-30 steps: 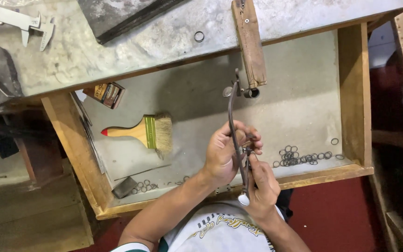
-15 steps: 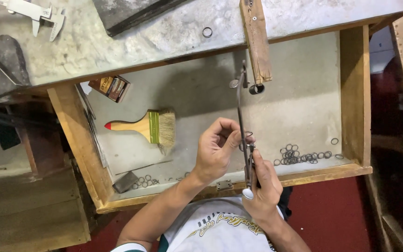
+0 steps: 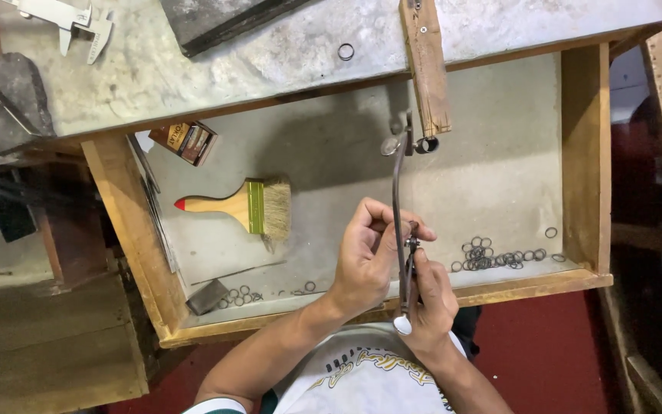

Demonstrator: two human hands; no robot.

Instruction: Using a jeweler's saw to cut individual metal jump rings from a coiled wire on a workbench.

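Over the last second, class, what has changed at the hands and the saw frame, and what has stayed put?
The left hand opened its fingers and shifted its hold near the frame's lower clamp. The right hand kept gripping the handle of the saw frame, whose top stayed by the wooden bench pin. The brush and the loose rings in the drawer did not move.

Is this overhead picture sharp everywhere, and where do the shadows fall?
In the head view, the light is soft and even, with no strong glare; the wooden peg and bench edge cast a broad shadow on the drawer floor. The left hand, right hand and saw frame look sharp, the small rings too. The dark corners at the edges lose detail.
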